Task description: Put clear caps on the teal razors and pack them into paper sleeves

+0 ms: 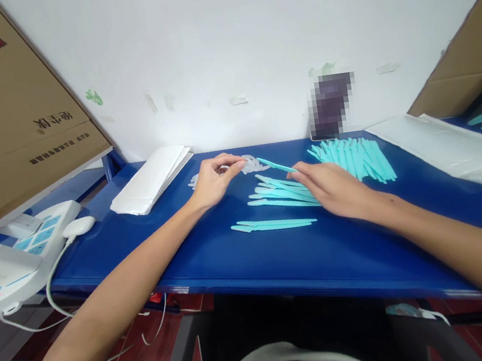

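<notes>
My right hand [328,187] is closed around one end of a turquoise eyebrow razor [275,166], its other end pointing left toward my left hand. My left hand [218,177] is pinched, thumb against fingers, just left of the razor's tip; what it holds, if anything, blends with the small translucent plastic pieces [253,164] behind it. Under and beside my right hand lies a loose group of turquoise razors [276,192]. Closer to me, a small group of razors [273,224] lies side by side. A larger pile of razors [356,156] sits behind my right hand.
White paper bags or sheets [152,180] lie at the back left of the blue table [234,264]. Clear plastic bags [450,147] are at the right. A power strip [49,241] with plugs and cables stands at the left edge. A blurred dark phone-like object [331,106] leans on the wall.
</notes>
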Demonstrator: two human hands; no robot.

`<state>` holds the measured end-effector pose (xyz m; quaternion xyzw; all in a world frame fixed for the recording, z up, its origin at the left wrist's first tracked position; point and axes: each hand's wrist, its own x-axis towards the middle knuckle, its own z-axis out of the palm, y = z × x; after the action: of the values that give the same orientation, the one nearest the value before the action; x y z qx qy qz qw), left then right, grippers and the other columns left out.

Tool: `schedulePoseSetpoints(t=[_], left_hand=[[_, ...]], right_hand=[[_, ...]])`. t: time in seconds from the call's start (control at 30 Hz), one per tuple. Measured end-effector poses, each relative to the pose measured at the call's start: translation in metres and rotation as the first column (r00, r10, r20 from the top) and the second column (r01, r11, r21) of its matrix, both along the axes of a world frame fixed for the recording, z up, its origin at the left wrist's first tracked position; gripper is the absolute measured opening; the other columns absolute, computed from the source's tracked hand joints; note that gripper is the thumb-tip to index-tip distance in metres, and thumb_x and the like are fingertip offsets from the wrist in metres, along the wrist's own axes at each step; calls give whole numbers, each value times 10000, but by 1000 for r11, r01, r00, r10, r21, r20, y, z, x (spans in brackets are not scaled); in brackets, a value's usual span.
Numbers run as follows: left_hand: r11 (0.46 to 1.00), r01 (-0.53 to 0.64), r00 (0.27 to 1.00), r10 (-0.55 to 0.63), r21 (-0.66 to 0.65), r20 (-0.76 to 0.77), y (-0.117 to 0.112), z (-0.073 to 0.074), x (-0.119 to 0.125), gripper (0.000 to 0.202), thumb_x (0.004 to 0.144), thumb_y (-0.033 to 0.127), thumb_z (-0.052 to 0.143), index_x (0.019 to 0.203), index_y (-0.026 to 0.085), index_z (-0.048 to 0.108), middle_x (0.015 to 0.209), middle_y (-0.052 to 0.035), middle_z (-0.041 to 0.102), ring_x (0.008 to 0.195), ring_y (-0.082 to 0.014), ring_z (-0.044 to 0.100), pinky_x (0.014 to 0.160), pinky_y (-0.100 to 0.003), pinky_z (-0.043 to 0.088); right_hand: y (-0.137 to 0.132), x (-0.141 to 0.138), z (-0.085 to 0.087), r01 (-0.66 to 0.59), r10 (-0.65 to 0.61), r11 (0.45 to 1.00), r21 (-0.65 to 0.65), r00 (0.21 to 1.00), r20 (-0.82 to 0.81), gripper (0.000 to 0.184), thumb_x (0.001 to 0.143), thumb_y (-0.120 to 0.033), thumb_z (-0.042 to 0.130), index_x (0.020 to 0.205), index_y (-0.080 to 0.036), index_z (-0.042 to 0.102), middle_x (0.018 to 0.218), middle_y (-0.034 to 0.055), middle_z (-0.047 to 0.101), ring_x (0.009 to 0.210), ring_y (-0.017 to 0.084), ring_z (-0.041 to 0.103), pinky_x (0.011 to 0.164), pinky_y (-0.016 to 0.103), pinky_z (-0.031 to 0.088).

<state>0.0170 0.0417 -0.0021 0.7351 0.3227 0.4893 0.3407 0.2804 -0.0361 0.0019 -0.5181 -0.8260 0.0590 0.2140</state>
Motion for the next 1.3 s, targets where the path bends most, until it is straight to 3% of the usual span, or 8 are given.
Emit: schedulePoseSetpoints(t=[0.2,0.43,0.6,0.73,0.83,1.07,1.17,1.3], left_hand=[[1000,19,996,-21,20,83,3,-3,0,241,789,428,802,863,199,808,940,-69,720,844,-158,638,719,-281,461],[994,91,995,-93,55,40,-4,-8,7,192,805,413,796,887,240,814,923,-51,671,854,-162,605,700,-288,449],[966,148,968,-99,211,-230,-10,-6,7,183,874,394,727,942,239,797,972,-60,657,900,-179,612,798,-327,487],[905,211,844,21,369,-535,-6,-8,0,174,907,369,678,958,237,779,1033,-67,629,1006,-216,594,942,-399,465],[900,239,789,39,365,-614,-5,-10,-1,199,920,379,650,994,238,770,1064,-78,631,1042,-233,587,956,-407,462],[884,90,713,264,458,-650,7,3,-19,377,988,420,478,1113,185,745,1049,-103,653,1011,-251,594,924,-391,451],[863,11,594,401,505,-698,21,14,-46,399,974,394,454,1088,160,756,985,-119,682,966,-271,604,847,-380,446],[886,4,508,397,464,-764,31,30,-76,354,903,418,528,975,185,785,897,-102,696,826,-242,609,733,-337,420]], right_hand=[[-2,-1,1,4,-2,1000,-28,998,65,333,1051,-423,275,787,-239,359,614,-6,466,558,177,447,556,308,240],[-5,-6,6,-45,46,997,-55,999,22,353,1056,-410,279,790,-228,422,650,3,507,590,171,466,581,313,269],[-1,-4,1,-78,79,996,-32,996,32,347,1041,-376,333,850,-201,564,784,47,632,710,188,566,638,317,335],[0,-4,-1,-3,-3,997,77,997,75,302,973,-414,472,1038,-205,679,1047,83,685,878,232,625,649,319,363],[-6,-6,4,85,-92,988,131,995,49,288,879,-445,594,1019,-217,700,980,63,690,802,221,616,604,310,347],[-22,-11,15,-291,306,948,-126,944,121,291,924,-486,568,962,-218,676,899,47,649,724,185,578,643,304,374],[-21,-12,13,-327,357,919,-221,927,114,300,943,-505,553,971,-224,653,958,56,640,755,191,580,647,305,389],[-21,-8,15,-304,346,888,-345,936,67,265,973,-464,508,933,-230,625,920,54,629,757,192,570,642,307,404]])
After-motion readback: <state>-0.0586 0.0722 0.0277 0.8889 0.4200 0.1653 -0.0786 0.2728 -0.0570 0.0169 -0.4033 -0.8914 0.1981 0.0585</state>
